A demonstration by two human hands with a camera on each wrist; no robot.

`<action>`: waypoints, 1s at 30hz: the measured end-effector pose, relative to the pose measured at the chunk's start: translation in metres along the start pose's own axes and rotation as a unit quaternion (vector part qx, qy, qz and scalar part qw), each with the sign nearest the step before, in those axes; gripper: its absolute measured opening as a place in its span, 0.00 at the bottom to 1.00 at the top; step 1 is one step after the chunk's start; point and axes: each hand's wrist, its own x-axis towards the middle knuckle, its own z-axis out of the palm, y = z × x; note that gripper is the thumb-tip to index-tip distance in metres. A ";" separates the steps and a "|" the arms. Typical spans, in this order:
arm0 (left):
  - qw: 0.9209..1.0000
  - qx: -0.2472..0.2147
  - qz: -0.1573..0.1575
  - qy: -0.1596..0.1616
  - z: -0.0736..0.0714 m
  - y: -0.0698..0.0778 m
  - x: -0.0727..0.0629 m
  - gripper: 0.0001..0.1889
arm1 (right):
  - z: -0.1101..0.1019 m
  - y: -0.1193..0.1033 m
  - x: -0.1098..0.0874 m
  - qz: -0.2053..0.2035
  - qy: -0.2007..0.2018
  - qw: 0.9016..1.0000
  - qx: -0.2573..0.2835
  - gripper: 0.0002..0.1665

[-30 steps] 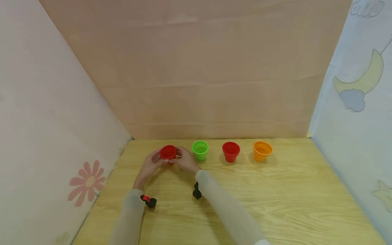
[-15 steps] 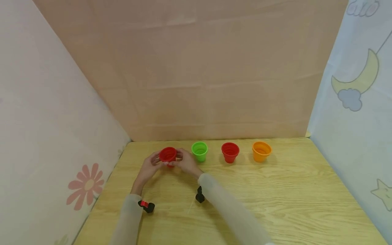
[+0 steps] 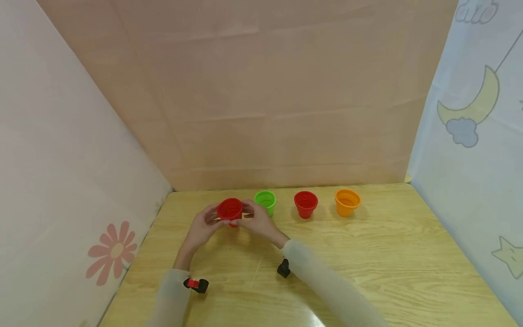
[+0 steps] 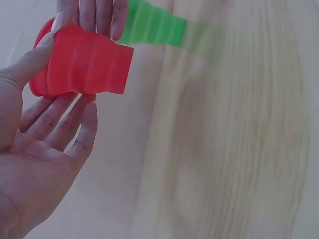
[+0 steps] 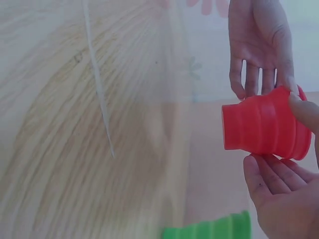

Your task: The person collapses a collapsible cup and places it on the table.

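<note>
A red ribbed cup (image 3: 229,210), wider at its rim than at its base, is held upright between both hands. My left hand (image 3: 203,227) grips its left side, thumb near the rim in front and fingers against the wall. From the right, my right hand (image 3: 261,223) grips the same cup, its thumb close to the left one. Both wrist views show the red cup (image 4: 89,62) with its base off the table. Just behind the right hand stands a green cup (image 3: 265,200), its lower part partly covered in the head view.
A second red cup (image 3: 305,203) and an orange cup (image 3: 347,202) stand to the right of the green one on the wooden table (image 3: 388,259). A brown backdrop (image 3: 261,113) rises behind them, with pale patterned walls at the sides.
Both hands have raised the red cup off the table and brought it slightly right and nearer. The right hand now overlaps the green cup. The head view has shifted a little.
</note>
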 end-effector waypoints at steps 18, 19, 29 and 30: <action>0.997 -0.041 0.021 -0.058 0.095 0.032 0.013 0.27 | -0.081 0.000 -0.081 0.029 0.055 0.998 0.004 0.35; 0.997 -0.044 0.026 -0.058 0.102 0.032 0.013 0.27 | -0.086 0.001 -0.085 0.030 0.058 0.998 0.000 0.35; 0.997 -0.048 0.011 -0.059 0.160 0.031 0.005 0.28 | -0.124 0.007 -0.124 0.041 0.075 0.996 -0.010 0.33; 0.997 -0.047 0.016 -0.056 0.161 0.032 0.006 0.28 | -0.125 0.007 -0.125 0.042 0.072 0.996 -0.008 0.33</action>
